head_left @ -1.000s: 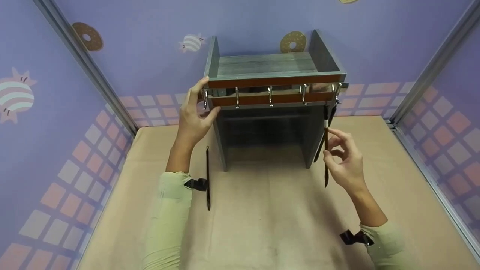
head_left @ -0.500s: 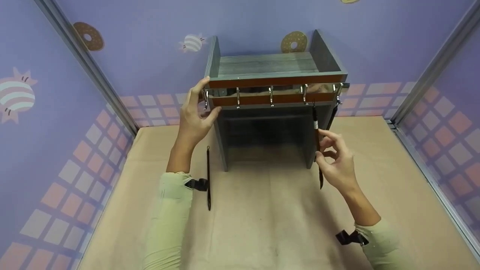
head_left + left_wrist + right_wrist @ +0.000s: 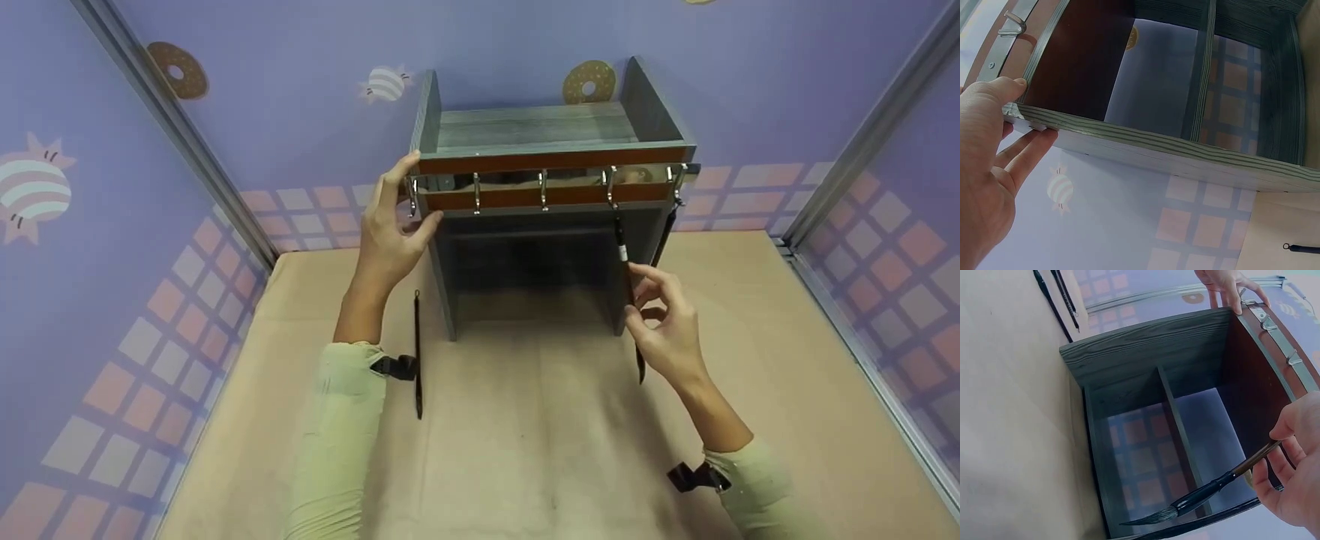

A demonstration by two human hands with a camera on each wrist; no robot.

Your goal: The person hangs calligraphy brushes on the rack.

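Over the last second the right hand (image 3: 664, 330) has carried its brush (image 3: 628, 289) leftward, from under the far-right hook to just below the fourth hook (image 3: 610, 187) on the rail, right of center in the head view. That puts the brush's top end close under that hook, so hanging looks near, though whether its loop has caught cannot be told.

Going left to right: a spare brush (image 3: 417, 356) lies flat on the tan table (image 3: 525, 450) at lower left of center, beside the left forearm. The left hand (image 3: 390, 232) grips the grey wooden rack (image 3: 525, 131) at its upper left corner, thumb on the front edge. The right hand pinches the brush shaft between thumb and fingertips, bristles pointing down. Another brush (image 3: 661, 240) already hangs from the far-right hook.
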